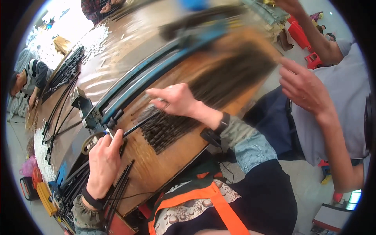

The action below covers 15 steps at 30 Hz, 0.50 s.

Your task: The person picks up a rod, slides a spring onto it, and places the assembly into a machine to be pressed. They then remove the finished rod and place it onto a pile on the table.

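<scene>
My left hand [103,164] is closed around the near end of a thin black rod [137,126], beside a metal bracket and a ring-shaped part [92,143]. The rod slants up toward my right hand [178,101], where its far end is lost beneath the fingers. My right hand is closed, with thumb and index finger close together; what lies between them is hidden. Under and beside it, a row of dark coil springs [166,135] lies on the wooden board [145,170]. Beyond them runs a long blue rail fixture [137,89], its far end blurred.
Right of the board a co-worker in a grey shirt [329,102] stands close, one hand [303,86] by the board's edge. Another person [33,76] bends at the far left. Black cables [62,103] and white small pieces [92,41] lie across the table.
</scene>
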Available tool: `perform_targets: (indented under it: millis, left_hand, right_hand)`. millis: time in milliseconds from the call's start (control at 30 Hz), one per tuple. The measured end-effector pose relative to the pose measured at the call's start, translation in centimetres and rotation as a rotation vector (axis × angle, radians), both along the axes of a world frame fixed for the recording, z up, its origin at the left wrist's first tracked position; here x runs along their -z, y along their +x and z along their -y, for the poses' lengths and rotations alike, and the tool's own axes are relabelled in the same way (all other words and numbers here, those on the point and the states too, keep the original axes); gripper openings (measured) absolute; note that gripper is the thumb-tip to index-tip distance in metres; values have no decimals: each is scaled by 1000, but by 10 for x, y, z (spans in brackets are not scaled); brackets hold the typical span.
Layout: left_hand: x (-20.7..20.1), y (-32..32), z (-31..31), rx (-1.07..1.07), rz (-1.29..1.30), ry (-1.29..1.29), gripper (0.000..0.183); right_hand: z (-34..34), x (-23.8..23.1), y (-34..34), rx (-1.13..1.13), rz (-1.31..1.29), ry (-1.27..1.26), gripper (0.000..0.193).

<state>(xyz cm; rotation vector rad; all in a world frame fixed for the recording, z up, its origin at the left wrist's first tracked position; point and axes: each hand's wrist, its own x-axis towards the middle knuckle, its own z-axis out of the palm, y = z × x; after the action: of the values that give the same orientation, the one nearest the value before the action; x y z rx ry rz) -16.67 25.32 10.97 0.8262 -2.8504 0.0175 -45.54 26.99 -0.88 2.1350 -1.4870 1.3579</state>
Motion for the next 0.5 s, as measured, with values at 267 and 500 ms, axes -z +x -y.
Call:
perform_targets:
  millis: [267, 500]
  left_hand:
    - [3, 35, -16, -121, -32, -5, 33]
    - [12, 71, -24, -222, -32, -23, 34]
  right_hand:
    - [5, 0, 40, 13, -127, 111, 32]
    - [5, -1, 70, -97, -14, 104, 39]
